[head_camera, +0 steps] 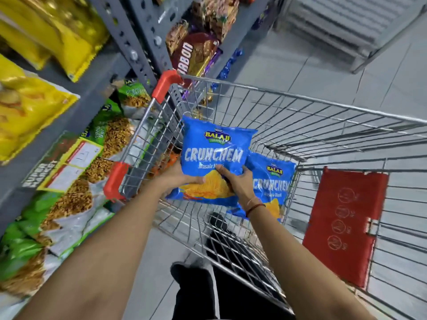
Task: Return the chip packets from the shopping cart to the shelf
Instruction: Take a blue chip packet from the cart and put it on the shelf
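Observation:
A blue chip packet [215,148] is held up inside the wire shopping cart [323,125]. My left hand [182,179] grips its lower left edge and my right hand [235,181] grips its lower right side. A second blue chip packet [275,181] lies in the cart behind and to the right of it, partly hidden by my right wrist. The grey shelf [76,98] runs along the left, close to the cart's left rim.
Yellow packets [46,31] fill the upper shelf and green snack packets [69,204] the lower one. Biscuit packs [196,51] sit farther along. The cart has red corner guards [115,181] and a red seat flap [344,225]. Grey tiled floor lies to the right.

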`<state>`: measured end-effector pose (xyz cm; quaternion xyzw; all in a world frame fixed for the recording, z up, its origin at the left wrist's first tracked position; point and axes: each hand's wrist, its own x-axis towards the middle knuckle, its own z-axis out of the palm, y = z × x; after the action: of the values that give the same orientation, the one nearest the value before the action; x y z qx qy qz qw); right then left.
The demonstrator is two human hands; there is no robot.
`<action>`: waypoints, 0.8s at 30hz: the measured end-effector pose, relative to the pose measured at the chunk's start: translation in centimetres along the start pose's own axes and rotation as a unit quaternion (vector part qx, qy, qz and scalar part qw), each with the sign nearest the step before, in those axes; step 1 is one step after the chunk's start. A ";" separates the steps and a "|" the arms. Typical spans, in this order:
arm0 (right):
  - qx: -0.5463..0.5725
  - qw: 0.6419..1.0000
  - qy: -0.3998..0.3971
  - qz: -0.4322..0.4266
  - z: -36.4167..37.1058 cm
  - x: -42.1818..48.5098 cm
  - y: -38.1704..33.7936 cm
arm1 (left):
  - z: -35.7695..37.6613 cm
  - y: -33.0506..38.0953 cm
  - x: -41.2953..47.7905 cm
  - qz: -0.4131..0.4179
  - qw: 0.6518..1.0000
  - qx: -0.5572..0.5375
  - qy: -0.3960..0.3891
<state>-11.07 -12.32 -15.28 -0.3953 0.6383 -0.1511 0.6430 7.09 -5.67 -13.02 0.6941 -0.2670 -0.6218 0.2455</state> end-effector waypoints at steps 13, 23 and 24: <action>0.150 0.944 -0.031 -0.294 -2.3 -16.7 -16.4 | -2.9 14.7 -18.5 0.248 0.925 0.167 0.233; 0.165 0.814 -0.184 -0.525 1.1 -32.4 -32.7 | -7.0 23.8 -39.6 0.403 0.762 0.171 0.477; 0.167 0.798 -0.198 -0.545 1.7 -34.1 -34.2 | -7.5 24.3 -41.7 0.409 0.739 0.171 0.507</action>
<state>-3.64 -9.88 32.40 -0.5856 0.1409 -0.4989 0.6232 9.41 4.65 34.61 0.7611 -0.4634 0.0382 0.4523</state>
